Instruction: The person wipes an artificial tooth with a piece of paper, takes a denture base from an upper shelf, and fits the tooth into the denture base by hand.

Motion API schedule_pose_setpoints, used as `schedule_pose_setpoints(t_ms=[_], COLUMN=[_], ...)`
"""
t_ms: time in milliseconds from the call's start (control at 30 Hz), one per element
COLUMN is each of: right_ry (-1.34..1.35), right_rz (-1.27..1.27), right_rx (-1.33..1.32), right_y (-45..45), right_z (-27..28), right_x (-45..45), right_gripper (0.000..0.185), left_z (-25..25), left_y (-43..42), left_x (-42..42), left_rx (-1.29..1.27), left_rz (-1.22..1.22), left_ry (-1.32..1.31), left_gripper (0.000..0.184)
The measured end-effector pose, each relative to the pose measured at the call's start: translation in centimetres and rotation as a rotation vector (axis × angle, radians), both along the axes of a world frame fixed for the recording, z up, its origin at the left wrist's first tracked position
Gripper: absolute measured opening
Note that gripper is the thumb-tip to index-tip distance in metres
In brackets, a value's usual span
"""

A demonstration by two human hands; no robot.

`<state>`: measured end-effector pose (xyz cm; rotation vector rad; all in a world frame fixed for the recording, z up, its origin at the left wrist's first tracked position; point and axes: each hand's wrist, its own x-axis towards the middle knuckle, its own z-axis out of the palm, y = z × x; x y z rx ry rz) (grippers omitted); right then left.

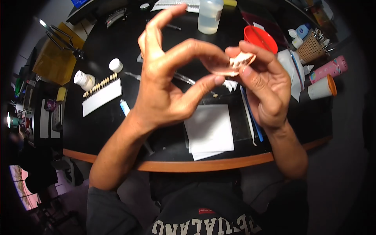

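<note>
Above the desk I hold a partial denture [241, 60] with pale teeth and a thin pink base. My right hand [270, 88] grips its toothed end, fingers behind and thumb in front. My left hand [162, 74] pinches toward the pink edge with its index finger and thumb, and its other fingers are raised. Part of the denture is hidden by the fingers. Beneath the hands lie white paper sheets [209, 129], a clear slim tool [184, 78] and a small loose tooth-like piece [215, 95].
To the left are a tooth shade guide [102, 94], a white bottle [84, 80], a cap [116, 65] and a tube [124, 106]. Farther back stand a liquid-filled bottle [210, 17] and a red bowl [261, 38]. A tool basket [311, 47] and tumbler [323, 88] stand right.
</note>
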<state>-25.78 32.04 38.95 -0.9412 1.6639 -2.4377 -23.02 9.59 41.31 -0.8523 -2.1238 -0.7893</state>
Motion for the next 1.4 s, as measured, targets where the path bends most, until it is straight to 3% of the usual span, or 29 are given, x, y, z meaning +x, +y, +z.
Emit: schedule_pose_setpoints(t_ms=[133, 233, 433, 667, 967, 1400], right_ry=[0.127, 0.153, 0.015, -0.016, -0.025, -0.035], right_rz=[0.028, 0.019, 0.051, 0.021, 0.029, 0.037], right_rx=[0.114, 0.093, -0.074, -0.027, -0.041, -0.019], right_y=[0.8, 0.7, 0.2, 0.0, -0.1, -0.1], right_z=[0.2, 0.3, -0.8, -0.4, -0.3, -0.3], right_x=[-0.4, -0.3, -0.8, -0.4, -0.5, -0.5], right_gripper=[0.040, 0.039, 0.036, 0.032, 0.032, 0.030], left_z=[0.0, -0.7, -1.6, -1.3, -1.6, -1.2], left_y=[-0.5, 0.5, 0.0, 0.1, 0.0, 0.2], left_x=[-0.4, 0.2, -0.9, -0.3, -0.3, 0.2], left_rx=[0.002, 0.204, 0.161, 0.157, 0.083, 0.106], left_rz=[-0.036, -0.081, -0.081, -0.018, 0.048, 0.042], left_ry=[0.074, 0.018, 0.122, 0.058, 0.089, 0.036], left_gripper=[0.033, 0.033, 0.034, 0.041, 0.029, 0.029])
